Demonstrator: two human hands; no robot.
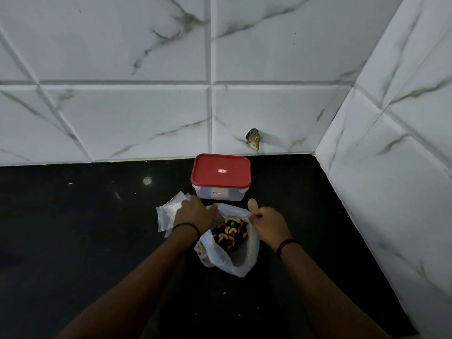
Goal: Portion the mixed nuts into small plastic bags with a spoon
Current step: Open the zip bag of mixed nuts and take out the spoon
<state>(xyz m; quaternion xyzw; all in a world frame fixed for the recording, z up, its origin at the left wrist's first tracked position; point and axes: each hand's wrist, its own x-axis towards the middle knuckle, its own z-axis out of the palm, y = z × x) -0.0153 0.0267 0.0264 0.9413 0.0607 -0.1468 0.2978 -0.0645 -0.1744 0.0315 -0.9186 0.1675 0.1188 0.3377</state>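
A large clear plastic bag (234,258) stands open on the black counter, with mixed nuts (230,234) showing inside. My left hand (194,214) grips the bag's left rim. My right hand (267,223) holds a small wooden spoon (252,205), bowl pointing up, and also pinches the bag's right rim. A pile of small empty plastic bags (168,214) lies on the counter just left of my left hand, partly under it.
A clear box with a red lid (220,173), closed, stands behind the bag against the marble-tiled wall (146,106). A second tiled wall (391,167) closes the right side. The black counter (73,228) stretches out to the left.
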